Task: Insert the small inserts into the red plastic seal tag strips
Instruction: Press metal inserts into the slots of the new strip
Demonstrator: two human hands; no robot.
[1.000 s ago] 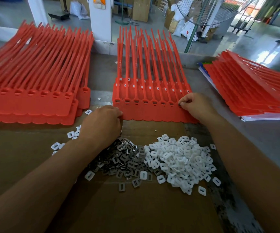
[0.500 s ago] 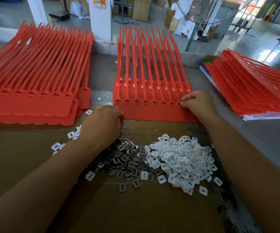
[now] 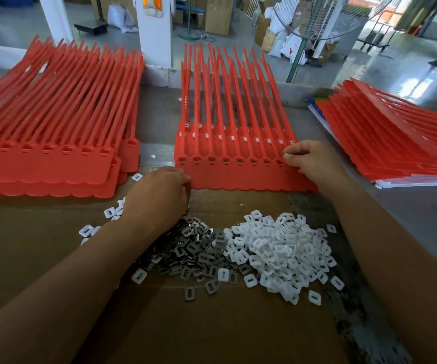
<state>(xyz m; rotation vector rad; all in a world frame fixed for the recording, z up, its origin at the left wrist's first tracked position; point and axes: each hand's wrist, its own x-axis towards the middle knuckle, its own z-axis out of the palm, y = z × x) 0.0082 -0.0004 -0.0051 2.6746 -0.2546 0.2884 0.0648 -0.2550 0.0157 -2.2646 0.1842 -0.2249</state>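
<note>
Red seal tag strips [image 3: 238, 177]: right hand [image 3: 314, 161] pinches the end one, left hand [image 3: 159, 195] over grey inserts [image 3: 199, 248], grip hidden. Crooked insert might jam.

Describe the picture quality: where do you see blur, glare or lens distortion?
Head view: wide-angle distortion tilts the left pillar; head view: bright glare patches on the floor; head view: right stack of red strips looks smeared, white inserts look sharp.
</note>
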